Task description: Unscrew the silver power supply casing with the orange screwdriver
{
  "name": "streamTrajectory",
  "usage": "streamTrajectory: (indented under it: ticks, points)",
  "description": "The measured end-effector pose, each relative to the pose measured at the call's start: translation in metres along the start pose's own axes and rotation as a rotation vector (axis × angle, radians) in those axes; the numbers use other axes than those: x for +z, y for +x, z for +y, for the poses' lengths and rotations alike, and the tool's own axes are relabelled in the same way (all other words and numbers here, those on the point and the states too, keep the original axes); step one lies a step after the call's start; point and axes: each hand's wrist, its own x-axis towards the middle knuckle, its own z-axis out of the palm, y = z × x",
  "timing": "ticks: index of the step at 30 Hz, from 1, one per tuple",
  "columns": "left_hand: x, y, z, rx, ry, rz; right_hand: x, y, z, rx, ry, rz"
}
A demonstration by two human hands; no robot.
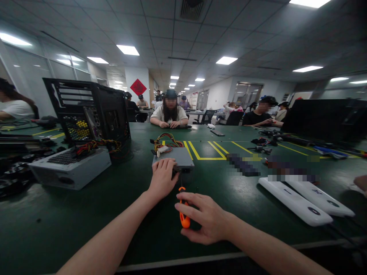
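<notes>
Head cam, close abv green tbl [156, 229], faces fwd & slightly dn.

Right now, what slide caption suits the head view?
Left hand rests on a gray power supply while the right hand holds an orange-handled screwdriver pointed at its near side.

A flat grey metal box [185, 156] lies on the green table [94, 217]. Thin red, yellow and black wires [172, 138] curl up at its back, and a small white plastic plug [163, 149] sits at its left. The long screwdriver with an orange and black handle [184, 220] points at the box's near side; its tip is hard to see.
</notes>
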Motion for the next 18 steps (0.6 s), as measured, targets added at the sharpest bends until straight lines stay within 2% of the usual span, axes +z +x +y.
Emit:
streamTrajectory:
  ticks: [4,8,12,15,18]
  points:
    - [0.001,0.000,-0.001,0.001,0.003,0.001,0.001,-0.001,0.001,-0.030,-0.049,0.030]
    - [0.001,0.000,0.000,-0.017,0.014,-0.014,0.004,-0.004,0.001,0.063,-0.005,0.094]
    - [0.000,-0.001,0.001,-0.031,0.019,-0.018,-0.002,-0.002,-0.001,0.018,0.007,-0.025]
    - [-0.002,-0.001,0.002,-0.029,0.021,-0.018,-0.008,0.001,-0.004,-0.050,-0.099,-0.109]
    - [-0.002,0.000,0.002,-0.027,0.022,-0.021,-0.013,0.005,-0.014,-0.044,-0.200,-0.133]
